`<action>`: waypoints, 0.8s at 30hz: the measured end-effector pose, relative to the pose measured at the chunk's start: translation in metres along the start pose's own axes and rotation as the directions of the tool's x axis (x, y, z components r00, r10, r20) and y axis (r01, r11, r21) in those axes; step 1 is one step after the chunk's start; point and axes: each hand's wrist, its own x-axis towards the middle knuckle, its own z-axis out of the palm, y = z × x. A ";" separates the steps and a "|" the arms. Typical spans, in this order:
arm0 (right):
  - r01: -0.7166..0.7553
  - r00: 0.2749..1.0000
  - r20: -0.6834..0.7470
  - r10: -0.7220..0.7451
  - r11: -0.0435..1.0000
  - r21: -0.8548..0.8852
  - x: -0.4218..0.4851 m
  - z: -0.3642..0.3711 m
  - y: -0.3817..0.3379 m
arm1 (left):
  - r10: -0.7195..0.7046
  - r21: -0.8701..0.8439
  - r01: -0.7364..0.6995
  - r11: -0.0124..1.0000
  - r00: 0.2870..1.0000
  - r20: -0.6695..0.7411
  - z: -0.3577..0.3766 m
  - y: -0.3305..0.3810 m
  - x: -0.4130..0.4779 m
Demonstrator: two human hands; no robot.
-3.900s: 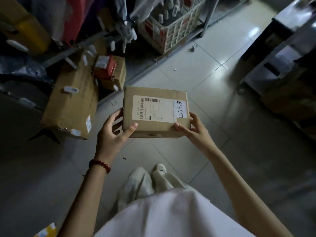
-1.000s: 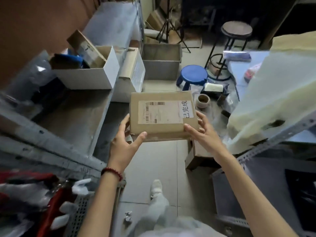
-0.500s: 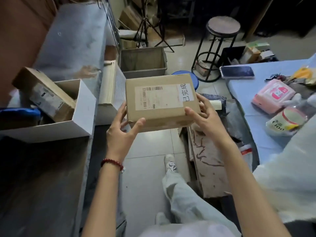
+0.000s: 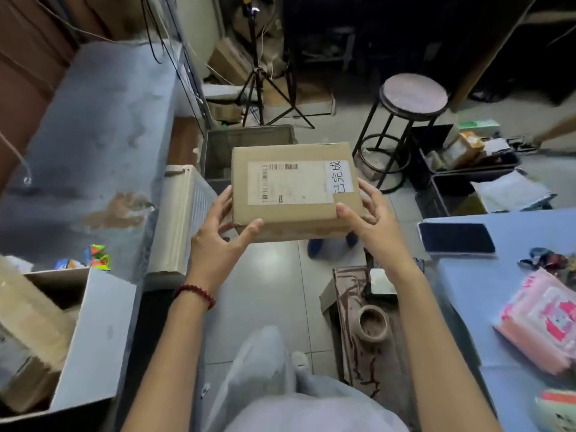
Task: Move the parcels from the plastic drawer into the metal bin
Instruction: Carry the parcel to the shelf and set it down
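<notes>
Mid-carry: your left hand (image 4: 218,241) and right hand (image 4: 371,219) grip the parcel (image 4: 293,188). Next, step forward and lower it into the metal bin (image 4: 218,151) ahead.

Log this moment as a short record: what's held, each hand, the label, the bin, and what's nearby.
held: cardboard parcel
left hand: grips its left edge
right hand: grips its right edge
label: white, barcoded, facing up
metal bin: on the floor beyond the parcel, partly hidden by it
nearby: round stool; phone on blue table
</notes>
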 end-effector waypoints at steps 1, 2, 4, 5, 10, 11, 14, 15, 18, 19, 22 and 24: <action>-0.008 1.000 -0.001 0.008 1.000 -0.008 0.017 0.003 -0.001 | -0.007 0.006 0.007 1.000 1.000 -0.002 0.000 -0.003 0.017; -0.015 1.000 0.003 0.016 1.000 -0.012 0.034 0.008 -0.002 | -0.012 0.014 0.012 1.000 1.000 -0.005 -0.001 -0.006 0.034; -0.043 0.999 0.012 0.043 0.999 -0.009 0.067 0.016 -0.003 | -0.028 0.031 0.028 0.999 1.000 -0.007 -0.001 -0.012 0.069; -0.055 0.998 0.013 0.055 0.998 -0.006 0.085 0.021 -0.005 | -0.034 0.037 0.035 0.999 0.999 -0.012 -0.002 -0.014 0.087; -0.062 0.997 0.042 0.064 0.997 -0.051 0.187 0.053 -0.025 | -0.023 0.063 0.031 0.998 0.993 -0.119 -0.010 -0.015 0.182; -0.051 0.997 0.052 0.054 0.996 -0.067 0.208 0.060 -0.033 | -0.025 0.074 0.035 0.997 0.990 -0.139 -0.016 -0.014 0.202; -0.006 0.995 0.101 0.016 0.995 -0.099 0.266 0.083 -0.058 | -0.026 0.090 0.046 0.995 0.978 -0.205 -0.036 -0.013 0.255; 0.012 0.993 0.119 0.001 0.994 -0.108 0.284 0.090 -0.067 | -0.021 0.097 0.043 0.994 0.976 -0.218 -0.043 -0.011 0.271; 0.056 0.982 0.184 -0.034 0.991 -0.119 0.332 0.115 -0.086 | -0.035 0.088 0.062 0.994 0.960 -0.279 -0.059 -0.010 0.307; 0.064 0.978 0.207 -0.037 0.990 -0.128 0.346 0.123 -0.090 | -0.047 0.077 0.074 0.994 0.949 -0.313 -0.063 -0.010 0.315; 0.087 0.949 0.315 -0.031 0.983 -0.163 0.387 0.150 -0.096 | -0.115 0.045 0.146 0.988 0.903 -0.415 -0.074 -0.014 0.331; 0.110 0.907 0.420 -0.021 0.976 -0.189 0.415 0.172 -0.097 | -0.171 0.006 0.199 0.980 0.859 -0.482 -0.081 -0.022 0.337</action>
